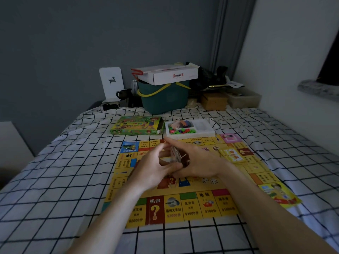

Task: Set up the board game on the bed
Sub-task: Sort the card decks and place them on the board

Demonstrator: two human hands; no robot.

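A yellow game board (pixel 183 204) lies flat on the checked bedsheet. Above its middle, my left hand (pixel 154 167) and my right hand (pixel 198 160) meet and hold a bundle of paper notes or cards (pixel 175 154) between them. Fingers of both hands curl round the bundle. A small stack of yellow cards (pixel 232 155) rests on the board's right side. Beyond the board stand the green game box (pixel 136 125) and a white tray (pixel 205 129) with several coloured pieces.
A dark green basket (pixel 165 97) with a white carton on top stands at the bed's head, among a brown box (pixel 213 100) and other clutter. A wall runs along the right, and the bed's left edge drops off.
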